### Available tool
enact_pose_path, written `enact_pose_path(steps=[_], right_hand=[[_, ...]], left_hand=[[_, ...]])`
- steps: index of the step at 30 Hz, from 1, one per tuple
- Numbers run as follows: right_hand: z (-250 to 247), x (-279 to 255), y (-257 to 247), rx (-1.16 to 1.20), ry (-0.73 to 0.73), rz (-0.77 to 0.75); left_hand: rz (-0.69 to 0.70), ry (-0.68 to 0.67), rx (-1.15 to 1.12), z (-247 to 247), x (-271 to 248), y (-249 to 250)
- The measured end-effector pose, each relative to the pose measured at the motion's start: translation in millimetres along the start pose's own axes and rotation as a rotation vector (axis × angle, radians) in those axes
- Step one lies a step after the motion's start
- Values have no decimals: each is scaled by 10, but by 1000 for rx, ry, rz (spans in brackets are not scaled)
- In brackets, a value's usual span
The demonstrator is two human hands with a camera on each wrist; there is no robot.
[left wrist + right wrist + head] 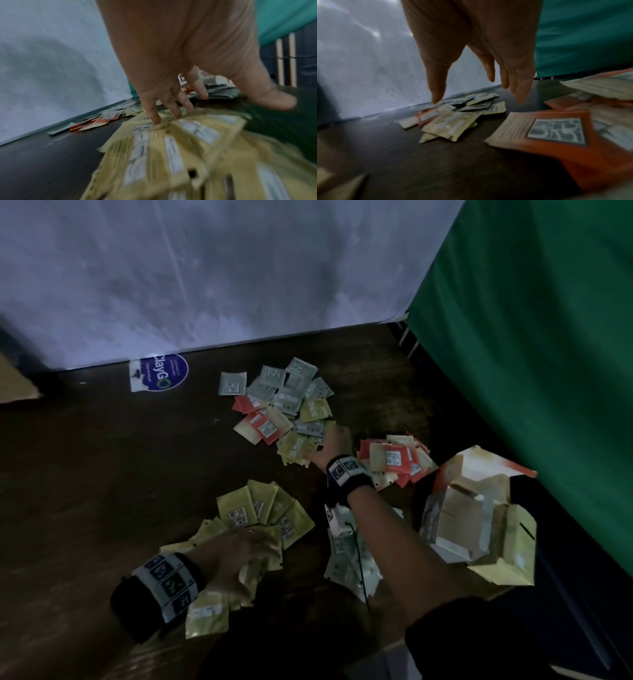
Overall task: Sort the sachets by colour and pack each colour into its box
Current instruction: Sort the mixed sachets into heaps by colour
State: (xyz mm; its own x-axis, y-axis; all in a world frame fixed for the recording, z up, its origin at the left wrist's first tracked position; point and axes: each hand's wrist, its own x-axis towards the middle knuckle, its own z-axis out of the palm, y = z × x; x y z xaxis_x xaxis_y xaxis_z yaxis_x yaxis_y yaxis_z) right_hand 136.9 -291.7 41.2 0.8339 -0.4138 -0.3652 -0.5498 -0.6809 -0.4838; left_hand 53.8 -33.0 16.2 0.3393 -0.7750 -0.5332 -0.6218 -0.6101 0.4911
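Note:
A mixed heap of grey, red and yellow sachets [284,405] lies at the back of the dark table [102,474]. My right hand [334,443] hovers over its near edge, fingers straight and holding nothing; in the right wrist view the right hand [477,93] hangs above the mixed heap [453,117]. A red pile [394,460] lies just right of it. My left hand [239,546] rests on the fanned yellow pile [260,511], with straight fingertips [157,120] touching yellow sachets [171,148]. A grey pile [349,563] lies under my right forearm. Open boxes stand at the right: orange [479,470], grey [435,518], yellow [510,556].
A white sheet [205,268] hangs behind the table and a green cloth [531,337] along the right. A blue round sticker [161,373] lies at the back left. A cardboard corner [13,385] shows at the left edge. Bare dark tabletop lies to the left.

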Motion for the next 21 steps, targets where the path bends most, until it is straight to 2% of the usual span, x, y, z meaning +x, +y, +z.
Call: enact_pose_path(steps=[2,4,7,13,17,19,21], right_hand=[[-18,190,-51,-53,-72,62],[4,347,-103,-116,-144,88],[113,511,-197,-216,-225,94],[262,652,-449,-280,-145,67],[236,693,-491,-84,-194,114],[223,657,-458,-123,-205,66],[200,614,-410,-57,-179,51]], left_hand=[[41,29,-39,-238,24,172],[43,154,-122,-313,136,148],[-74,208,-253,-391,254,14],[-170,380,-441,-570,428,-191],[-185,445,-518,-664,524,-261],[-201,492,-575,-699,573,-280],[-242,540,-613,-741,616,-267]])
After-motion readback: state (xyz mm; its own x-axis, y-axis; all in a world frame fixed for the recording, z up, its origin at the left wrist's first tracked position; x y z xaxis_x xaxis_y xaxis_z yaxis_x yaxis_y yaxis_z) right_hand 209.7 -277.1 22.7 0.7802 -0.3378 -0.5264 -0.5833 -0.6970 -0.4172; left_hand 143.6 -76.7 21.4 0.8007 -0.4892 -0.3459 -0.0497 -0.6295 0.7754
